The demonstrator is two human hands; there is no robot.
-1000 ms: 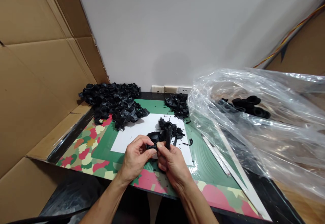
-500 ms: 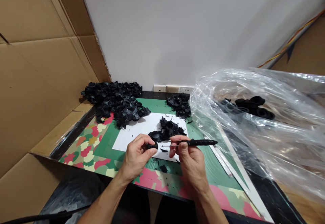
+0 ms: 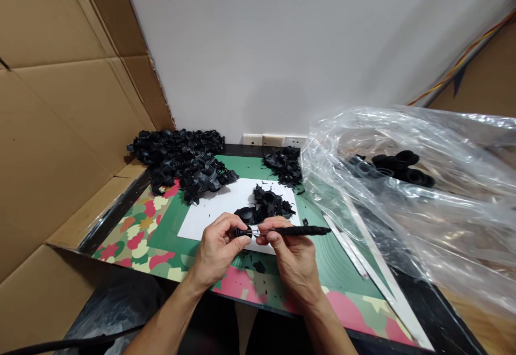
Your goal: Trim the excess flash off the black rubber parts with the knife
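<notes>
Between thumb and fingers, my left hand (image 3: 220, 242) pinches a small black ribbed rubber part (image 3: 241, 232), mostly covered by the fingers. My right hand (image 3: 292, 250) is closed round a slim tool with a black handle (image 3: 306, 230) and a thin metal shaft pointing left. The shaft's tip meets the rubber part; whether it is inside or only touching I cannot tell. Just beyond the hands, a small heap of black rubber pieces (image 3: 271, 204) lies on a white sheet (image 3: 193, 225).
A large pile of black rubber pieces (image 3: 181, 156) sits at the back left, a smaller scrap pile (image 3: 284, 164) at the back middle. Clear plastic (image 3: 403, 215) with black ribbed parts (image 3: 403, 167) spreads at right. Cardboard (image 3: 68, 129) walls the left; white strips (image 3: 363, 258) lie on the green mat (image 3: 165, 226).
My right hand has moved left with the tool, bringing its shaft from a gap away up to the rubber part. My left hand has stayed nearly still.
</notes>
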